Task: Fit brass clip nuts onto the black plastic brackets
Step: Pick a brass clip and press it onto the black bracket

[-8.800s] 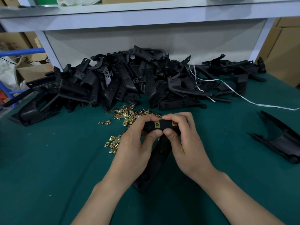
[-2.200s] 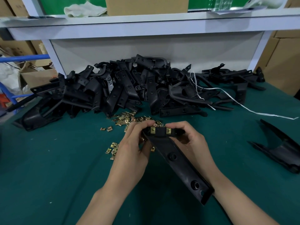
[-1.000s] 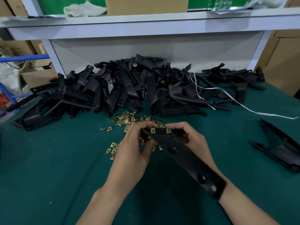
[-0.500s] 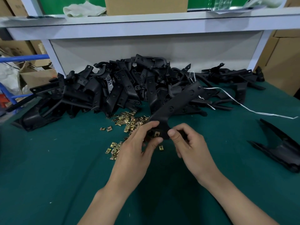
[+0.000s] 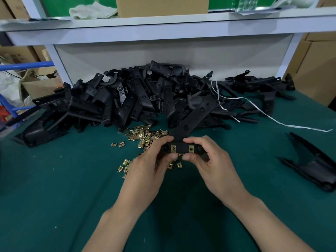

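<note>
Now my left grip (image 5: 145, 171) and right grip (image 5: 212, 166) pinch opposite ends of the black bracket (image 5: 182, 147), its long arm pointing away, both clip nuts (image 5: 173, 148) between them.

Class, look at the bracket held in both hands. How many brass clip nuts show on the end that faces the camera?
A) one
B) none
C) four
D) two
D: on the bracket, gripped by the left hand and the right hand, one clip nut sits left of centre and another right of it.
</note>
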A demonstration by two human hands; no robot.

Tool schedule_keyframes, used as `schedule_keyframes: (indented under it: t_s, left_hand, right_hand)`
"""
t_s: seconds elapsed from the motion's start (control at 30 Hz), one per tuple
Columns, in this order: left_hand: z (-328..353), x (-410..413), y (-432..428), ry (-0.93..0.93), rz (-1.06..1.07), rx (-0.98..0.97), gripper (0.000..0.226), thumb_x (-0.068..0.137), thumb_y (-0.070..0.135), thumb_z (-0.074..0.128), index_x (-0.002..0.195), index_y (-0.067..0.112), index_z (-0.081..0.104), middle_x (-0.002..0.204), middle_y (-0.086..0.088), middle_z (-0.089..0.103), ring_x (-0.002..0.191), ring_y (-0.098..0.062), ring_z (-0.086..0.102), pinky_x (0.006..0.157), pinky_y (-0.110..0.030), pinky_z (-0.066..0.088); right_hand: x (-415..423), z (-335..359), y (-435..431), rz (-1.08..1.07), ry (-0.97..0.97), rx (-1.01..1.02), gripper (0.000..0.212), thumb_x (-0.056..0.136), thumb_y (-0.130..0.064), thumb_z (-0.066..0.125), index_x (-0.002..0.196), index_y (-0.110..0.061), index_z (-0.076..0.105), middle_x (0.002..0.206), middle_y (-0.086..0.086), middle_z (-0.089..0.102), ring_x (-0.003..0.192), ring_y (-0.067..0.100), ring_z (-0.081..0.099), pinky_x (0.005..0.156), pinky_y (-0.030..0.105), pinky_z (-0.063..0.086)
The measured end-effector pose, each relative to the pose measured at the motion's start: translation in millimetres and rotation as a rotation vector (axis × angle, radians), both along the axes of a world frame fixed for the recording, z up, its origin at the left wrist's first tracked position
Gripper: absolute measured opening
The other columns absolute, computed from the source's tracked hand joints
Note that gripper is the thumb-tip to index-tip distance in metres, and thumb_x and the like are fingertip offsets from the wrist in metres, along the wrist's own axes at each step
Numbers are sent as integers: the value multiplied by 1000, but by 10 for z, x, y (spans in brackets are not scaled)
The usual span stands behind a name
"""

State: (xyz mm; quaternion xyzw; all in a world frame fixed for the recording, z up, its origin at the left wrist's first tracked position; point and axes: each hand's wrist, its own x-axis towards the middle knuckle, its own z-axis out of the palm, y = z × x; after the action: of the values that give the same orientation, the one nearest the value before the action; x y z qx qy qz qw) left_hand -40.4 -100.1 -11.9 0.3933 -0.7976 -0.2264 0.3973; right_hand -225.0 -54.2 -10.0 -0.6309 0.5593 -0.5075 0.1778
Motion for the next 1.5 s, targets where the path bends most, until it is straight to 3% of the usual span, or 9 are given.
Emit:
schedule_keyframes:
  t_s: [0.27, 0.53, 0.73, 0.97, 1.13, 1.33, 1.5]
  left_hand:
    - [-7, 26, -19, -4, -8, -43, 34, 94, 64, 44, 127, 56, 46, 77, 11, 69, 63, -19, 66, 59, -44, 56]
    - [-20, 40, -13, 60, -22, -56, 37, 92, 55, 56, 129, 49, 54, 77, 23, 67, 66, -2, 67, 61, -21, 55]
    - [-5, 50, 0, 67, -33, -64, 37, 92, 52, 57, 128, 52, 53, 75, 19, 67, 64, -8, 67, 62, -24, 56]
    - [-3, 36, -6, 72, -31, -71, 38, 91, 50, 58, 129, 52, 54, 72, 18, 66, 62, -9, 65, 61, -16, 50]
    - [6, 43, 3, 65, -31, -63, 39, 91, 52, 57, 130, 49, 54, 72, 19, 66, 63, -6, 64, 62, -17, 51]
    - [4, 20, 16, 8, -3, -92, 37, 95, 60, 48, 131, 50, 48, 77, 23, 66, 63, -5, 65, 61, -30, 56]
    - [24, 4, 20, -8, -14, -101, 35, 95, 63, 46, 129, 63, 39, 78, 26, 68, 60, -5, 66, 60, -16, 50]
  right_hand:
    - [-15, 4, 3, -40, 61, -48, 36, 89, -53, 58, 120, -37, 64, 103, -22, 58, 87, 11, 60, 73, 20, 46]
    - [-1, 20, 12, -51, 59, -73, 33, 89, -44, 62, 118, -30, 67, 102, -20, 59, 88, 11, 61, 74, 20, 47]
    - [12, 14, 25, -66, 70, -74, 31, 90, -39, 64, 119, -29, 67, 102, -18, 59, 89, 10, 60, 73, 23, 47]
    - [16, 7, 26, -86, 99, -76, 29, 92, -29, 68, 120, -27, 67, 103, -20, 58, 89, 8, 60, 73, 26, 48]
    - [25, 15, 35, -98, 108, -90, 32, 91, -39, 60, 120, -27, 66, 102, -20, 59, 86, 8, 61, 71, 27, 48]
    - [27, 4, 26, -90, 104, -99, 33, 91, -40, 60, 121, -26, 66, 103, -21, 59, 90, 2, 61, 73, 20, 48]
    - [31, -3, 22, -78, 111, -103, 32, 92, -38, 61, 121, -26, 65, 102, -21, 56, 88, 4, 59, 72, 17, 46]
